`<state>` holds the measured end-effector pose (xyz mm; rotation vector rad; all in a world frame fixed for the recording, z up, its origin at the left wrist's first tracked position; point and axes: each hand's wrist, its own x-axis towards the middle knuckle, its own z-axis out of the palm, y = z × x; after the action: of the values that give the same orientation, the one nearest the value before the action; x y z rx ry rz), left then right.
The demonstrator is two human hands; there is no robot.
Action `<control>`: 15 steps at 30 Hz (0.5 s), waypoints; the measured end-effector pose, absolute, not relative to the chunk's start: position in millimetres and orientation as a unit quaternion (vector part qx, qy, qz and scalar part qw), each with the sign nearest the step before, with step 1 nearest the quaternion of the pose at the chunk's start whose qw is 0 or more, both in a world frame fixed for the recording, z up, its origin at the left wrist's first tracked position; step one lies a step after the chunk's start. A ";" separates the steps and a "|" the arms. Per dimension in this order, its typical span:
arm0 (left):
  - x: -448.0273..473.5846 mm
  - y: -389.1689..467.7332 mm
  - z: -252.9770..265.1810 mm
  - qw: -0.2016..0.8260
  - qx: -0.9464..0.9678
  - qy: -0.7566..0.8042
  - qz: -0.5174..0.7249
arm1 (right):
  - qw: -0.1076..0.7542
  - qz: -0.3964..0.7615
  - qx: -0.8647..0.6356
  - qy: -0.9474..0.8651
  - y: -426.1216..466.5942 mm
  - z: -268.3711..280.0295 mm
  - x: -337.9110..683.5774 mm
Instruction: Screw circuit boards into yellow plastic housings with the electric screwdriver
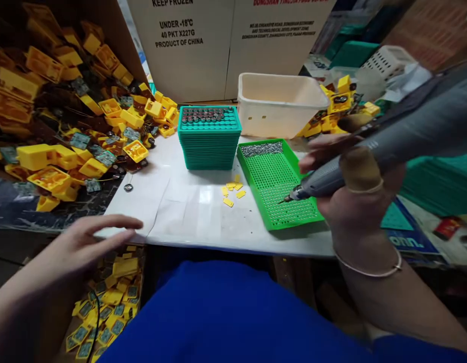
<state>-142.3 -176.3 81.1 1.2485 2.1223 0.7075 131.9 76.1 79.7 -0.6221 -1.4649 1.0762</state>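
Observation:
My right hand point(354, 196) is wrapped round a grey electric screwdriver point(331, 174), with covers on some of the fingers. The bit points down at the perforated floor of a green tray point(273, 176); whether it touches a screw there I cannot tell. Small metal screws point(261, 148) lie heaped at the tray's far end. My left hand point(105, 234) hovers by the table's front left edge, fingers stretched and nothing in them. Beyond it, a small round metal part point(128, 187) on a wire hangs from a yellow housing point(136, 151).
Yellow housings with circuit boards pile up at left in a large carton point(116, 15). Stacked teal trays point(209, 143) hold round parts. Behind stand a white plastic bin point(282, 118) and a printed carton point(191, 65). Small yellow pieces point(228, 202) lie mid-table. More housings point(114, 297) sit below.

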 end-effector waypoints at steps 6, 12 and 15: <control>-176.7 -102.8 60.8 -0.137 0.485 0.849 0.160 | 0.677 0.324 -0.128 -0.648 91.8 72.5 127.6; -201.2 -55.6 46.4 -0.163 0.457 0.874 0.034 | 0.744 0.211 -0.144 -0.617 85.4 69.5 133.6; -190.9 -72.5 42.9 -0.172 0.495 0.846 0.098 | 0.762 0.159 -0.187 -0.599 77.8 56.6 142.7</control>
<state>-190.9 -72.5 42.9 1.7512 2.9948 0.3481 142.7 77.8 56.6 -0.4070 -1.3028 0.3455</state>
